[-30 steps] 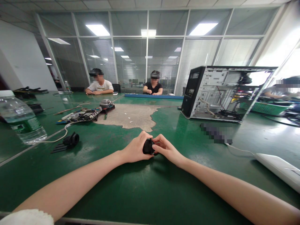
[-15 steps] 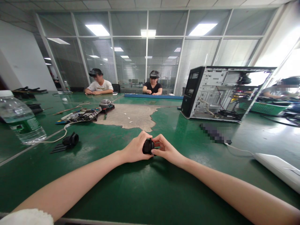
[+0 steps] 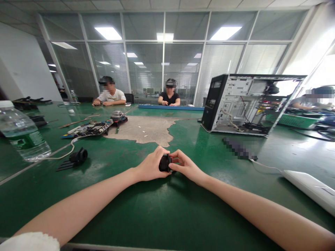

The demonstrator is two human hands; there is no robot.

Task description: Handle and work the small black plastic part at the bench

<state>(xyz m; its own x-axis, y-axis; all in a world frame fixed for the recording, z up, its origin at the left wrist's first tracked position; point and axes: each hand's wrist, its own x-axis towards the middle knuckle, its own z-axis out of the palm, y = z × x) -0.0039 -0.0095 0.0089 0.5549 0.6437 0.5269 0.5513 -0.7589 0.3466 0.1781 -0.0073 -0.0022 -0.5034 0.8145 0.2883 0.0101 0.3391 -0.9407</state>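
Observation:
A small black plastic part [image 3: 164, 164] is held between my two hands, just over the green table [image 3: 172, 216]. My left hand [image 3: 151, 163] wraps round its left side, thumb near the bottom and fingers over the top. From the right, my right hand [image 3: 184, 165] pinches its edge between thumb and fingertips. The exact kind of part cannot be made out, as fingers cover much of it. To the left on the table lies another black part [image 3: 78, 157] with a round ring and several flat prongs.
A water bottle [image 3: 24, 136] stands at the left. Behind it to the right lies a circuit board [image 3: 90, 129] with a cable. An open computer case [image 3: 240, 104] stands at the right, near a white device [image 3: 309, 188] with a cord. Two people sit across the table, another at far right.
My right thumb has shifted slightly up on the black part's edge. My left hand keeps its place, and the view has moved very slightly.

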